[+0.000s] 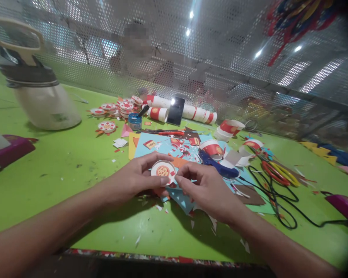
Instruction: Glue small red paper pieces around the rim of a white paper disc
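Count, tabletop. Hands at work: two, left hand (pixel 142 175) and right hand (pixel 205 185). Held paper disc (pixel 162 173): one. Phone (pixel 176 111): one. Blue jar (pixel 135 122): one. Blue glue gun (pixel 219 165): one. Large jug (pixel 46 102): one. Purple boxes (pixel 343 205): two. Handle loops (pixel 274 173): two, one red, one yellow. Piled discs (pixel 127 105): several, overlapping, exact count unreadable. Paper scraps (pixel 120 143): many, uncounted.

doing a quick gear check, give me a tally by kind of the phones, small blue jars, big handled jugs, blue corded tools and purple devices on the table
Phone: 1
Small blue jar: 1
Big handled jug: 1
Blue corded tool: 1
Purple devices: 2
Total: 6
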The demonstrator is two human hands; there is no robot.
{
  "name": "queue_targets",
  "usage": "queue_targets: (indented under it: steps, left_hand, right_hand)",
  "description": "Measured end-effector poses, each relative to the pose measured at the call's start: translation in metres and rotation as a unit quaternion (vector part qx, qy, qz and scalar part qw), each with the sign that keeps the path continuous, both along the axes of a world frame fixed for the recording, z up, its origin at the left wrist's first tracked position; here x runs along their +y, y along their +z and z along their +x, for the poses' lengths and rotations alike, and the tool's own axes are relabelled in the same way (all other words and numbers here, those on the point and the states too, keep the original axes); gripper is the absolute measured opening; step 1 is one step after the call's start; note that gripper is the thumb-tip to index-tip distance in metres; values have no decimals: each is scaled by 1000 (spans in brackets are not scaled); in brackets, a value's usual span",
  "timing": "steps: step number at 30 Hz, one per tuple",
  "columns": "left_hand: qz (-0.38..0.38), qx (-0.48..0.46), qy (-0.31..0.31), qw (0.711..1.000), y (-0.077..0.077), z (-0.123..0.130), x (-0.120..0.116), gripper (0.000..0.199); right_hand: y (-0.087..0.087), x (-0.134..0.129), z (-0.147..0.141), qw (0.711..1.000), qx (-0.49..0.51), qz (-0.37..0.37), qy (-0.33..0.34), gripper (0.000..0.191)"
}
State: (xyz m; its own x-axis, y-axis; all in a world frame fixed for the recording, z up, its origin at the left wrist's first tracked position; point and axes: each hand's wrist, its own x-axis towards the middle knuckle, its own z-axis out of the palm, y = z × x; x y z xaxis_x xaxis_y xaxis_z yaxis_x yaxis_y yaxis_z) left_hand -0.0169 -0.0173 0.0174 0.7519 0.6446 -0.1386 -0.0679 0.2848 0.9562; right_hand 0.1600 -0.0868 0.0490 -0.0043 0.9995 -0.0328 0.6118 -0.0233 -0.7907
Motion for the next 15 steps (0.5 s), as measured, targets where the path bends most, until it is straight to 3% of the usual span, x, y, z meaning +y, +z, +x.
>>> queue_targets:
  steps: [4, 9, 15]
  left_hand:
    - [-3, 11, 19, 1000, -1, 3, -4, 25]
    - [18, 21, 30, 999, -2, 5, -5, 23]
    - [37, 24, 41, 998, -1, 4, -6, 15]
  right_hand:
    - [-4, -2, -3, 1000, 1, 24, 14, 13]
    - [-6, -4, -5, 998, -7, 60, 33, 13]
    - [-8, -5, -9, 998, -18, 47, 25, 14]
